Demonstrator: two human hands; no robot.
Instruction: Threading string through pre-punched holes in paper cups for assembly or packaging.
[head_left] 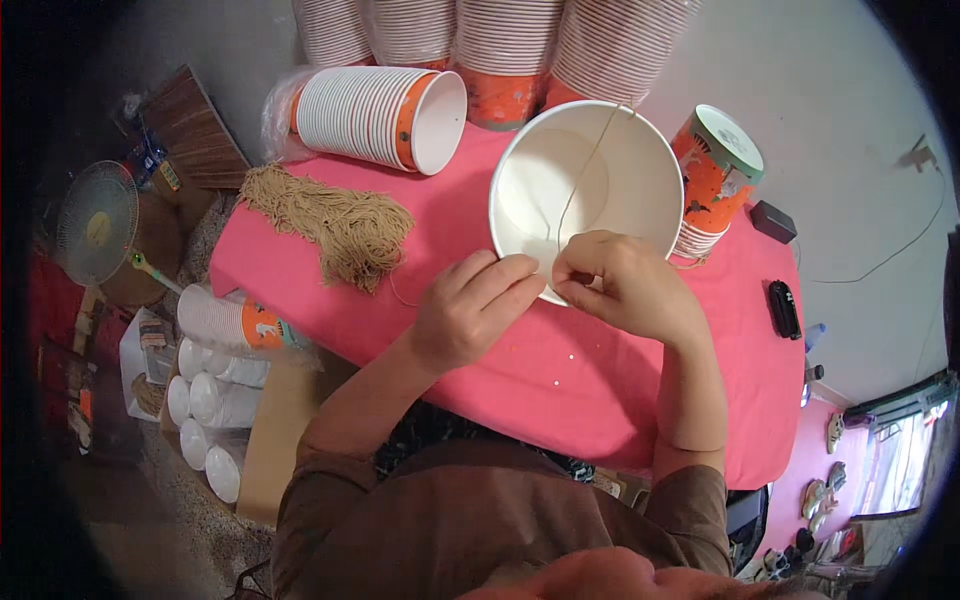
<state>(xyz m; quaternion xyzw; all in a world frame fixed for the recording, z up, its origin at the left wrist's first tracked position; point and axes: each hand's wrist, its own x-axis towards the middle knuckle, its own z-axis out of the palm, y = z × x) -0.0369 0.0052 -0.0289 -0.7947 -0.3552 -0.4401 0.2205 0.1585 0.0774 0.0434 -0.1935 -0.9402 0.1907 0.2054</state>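
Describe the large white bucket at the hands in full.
The bucket is round and wide-mouthed, white inside, with a rolled rim and smooth, paper-like wall. It sits over the pink cloth, open mouth facing the viewer, round base visible inside. A thin tan cord crosses the mouth from the far rim. The left hand and right hand meet its near rim.

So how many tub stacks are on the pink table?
6: four upright stacks in a row at the back, a lying stack before its left end, an inverted stack at right. More may be hidden behind.
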